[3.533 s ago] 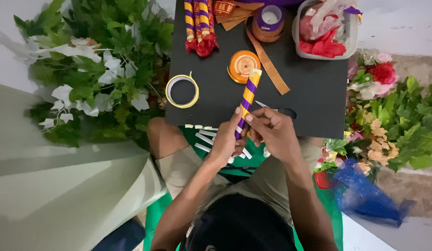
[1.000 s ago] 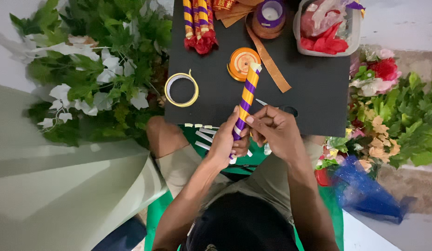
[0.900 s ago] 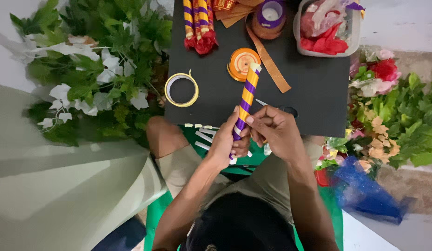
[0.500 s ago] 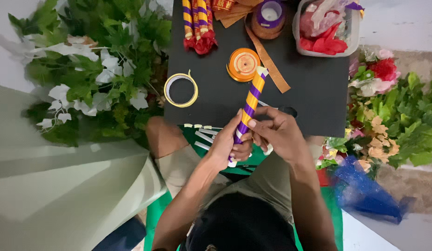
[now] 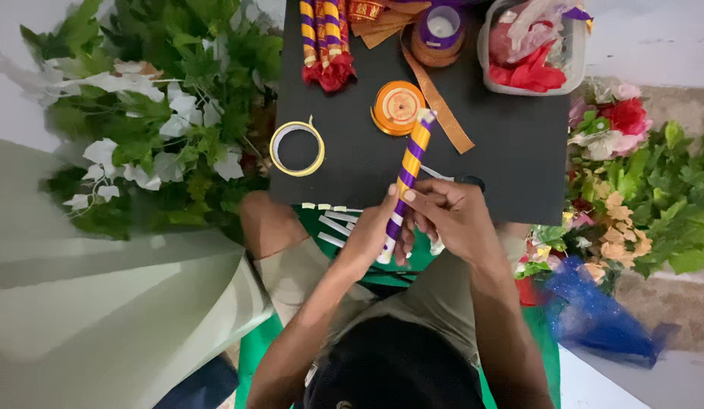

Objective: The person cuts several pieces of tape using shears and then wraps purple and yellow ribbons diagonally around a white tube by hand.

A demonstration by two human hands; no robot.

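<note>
A stick wrapped in orange and purple spiral ribbon point(image 5: 409, 165) slants up over the black board point(image 5: 511, 151). My left hand point(image 5: 373, 235) grips its lower part from the left. From the right, my right hand point(image 5: 450, 216) pinches the stick with the fingertips at its middle. The stick's white lower end pokes out below my left hand. An orange ribbon spool point(image 5: 397, 107) lies just beyond the stick's top end. Several finished striped sticks with red ends point(image 5: 326, 38) lie at the board's far edge.
A yellow tape roll point(image 5: 296, 148) lies left on the board. A purple ribbon spool point(image 5: 440, 29) and a clear tub of red petals point(image 5: 532, 45) sit at the far right. Green foliage with white flowers point(image 5: 140, 113) fills the left; mixed artificial flowers point(image 5: 640, 174) crowd the right.
The stick has tilted a little to the right and moved slightly away from the orange spool. Both hands have kept their hold on it.
</note>
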